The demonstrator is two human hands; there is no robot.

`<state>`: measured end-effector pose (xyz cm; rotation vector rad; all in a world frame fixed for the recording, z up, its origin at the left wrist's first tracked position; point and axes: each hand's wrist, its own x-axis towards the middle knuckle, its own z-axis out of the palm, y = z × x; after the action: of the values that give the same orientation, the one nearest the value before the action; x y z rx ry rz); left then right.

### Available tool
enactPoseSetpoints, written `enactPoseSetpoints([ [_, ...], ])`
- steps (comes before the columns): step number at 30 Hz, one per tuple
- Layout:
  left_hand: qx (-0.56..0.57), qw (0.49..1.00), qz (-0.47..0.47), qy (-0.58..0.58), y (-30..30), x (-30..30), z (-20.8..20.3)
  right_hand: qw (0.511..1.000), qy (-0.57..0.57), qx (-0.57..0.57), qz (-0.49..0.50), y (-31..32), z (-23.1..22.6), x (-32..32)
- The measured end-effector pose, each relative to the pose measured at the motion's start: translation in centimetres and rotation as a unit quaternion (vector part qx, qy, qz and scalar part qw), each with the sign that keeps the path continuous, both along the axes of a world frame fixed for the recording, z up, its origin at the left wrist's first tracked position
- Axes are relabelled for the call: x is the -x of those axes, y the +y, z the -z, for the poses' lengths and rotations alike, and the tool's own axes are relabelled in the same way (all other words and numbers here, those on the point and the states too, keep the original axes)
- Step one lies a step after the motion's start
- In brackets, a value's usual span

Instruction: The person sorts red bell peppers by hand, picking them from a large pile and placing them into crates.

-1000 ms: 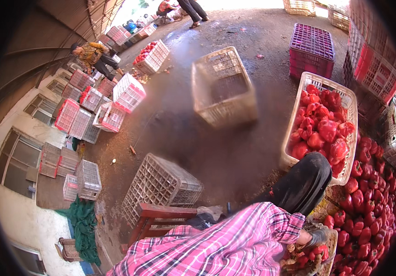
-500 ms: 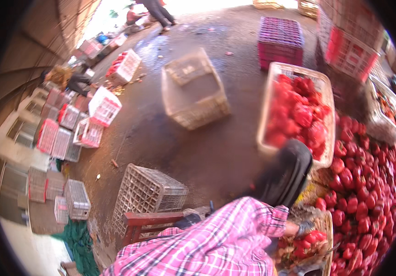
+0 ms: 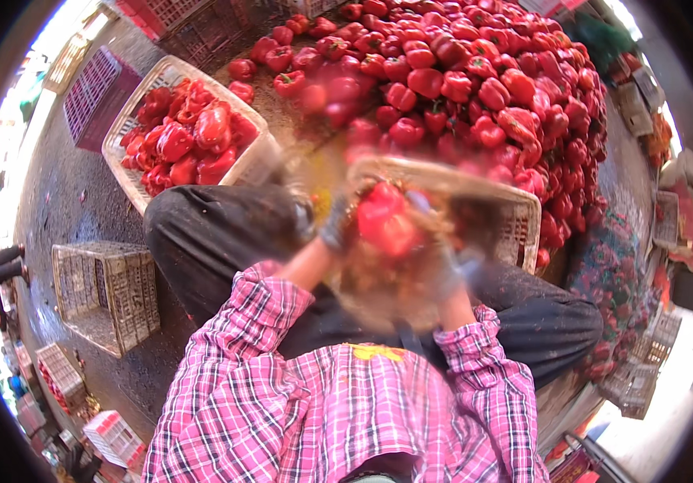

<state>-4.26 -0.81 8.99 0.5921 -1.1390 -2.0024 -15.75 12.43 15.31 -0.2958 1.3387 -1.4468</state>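
Note:
A bright red bell pepper (image 3: 385, 219), blurred by motion, is between my hands above a pale plastic crate (image 3: 443, 173) between my knees. My left hand (image 3: 334, 227), in a grey glove, is closed against the pepper's left side. Just right of it and lower, my right hand (image 3: 449, 272), also gloved, is badly smeared. Its fingers do not show clearly, nor whether they hold anything. Brownish pepper scraps (image 3: 379, 278) lie under the hands, also blurred.
A big heap of red bell peppers (image 3: 483, 88) spreads beyond the crate. Left of my knee stands a cream crate (image 3: 133, 173) of opened red peppers. Farther left are a purple crate (image 3: 101, 97) and a tipped crate (image 3: 105, 294) on the wet floor.
My view has swung from the floor on the left to my lap and the pepper heap. Both hands now show, with a red pepper between them.

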Motion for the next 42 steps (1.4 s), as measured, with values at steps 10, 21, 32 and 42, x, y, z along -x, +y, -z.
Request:
enactPoseSetpoints([
  [10,-0.147,0.952,0.178,-0.199,1.5,-0.4,2.5,0.846,0.522,-0.083,-0.063,1.4,7.8,3.4],
  [21,-0.222,0.956,0.178,-0.064,1.0,-3.3,-0.4,0.966,-0.189,0.063,0.167,-0.3,4.5,1.4],
  [32,-0.157,0.985,-0.066,-0.035,-3.9,-6.0,-5.1,0.910,0.401,0.097,0.047,-3.6,-0.7,-0.5],
  [42,-0.090,0.987,-0.056,-0.124,-0.1,-6.4,6.0,0.718,0.672,-0.020,-0.178,-4.5,0.4,-3.4],
])
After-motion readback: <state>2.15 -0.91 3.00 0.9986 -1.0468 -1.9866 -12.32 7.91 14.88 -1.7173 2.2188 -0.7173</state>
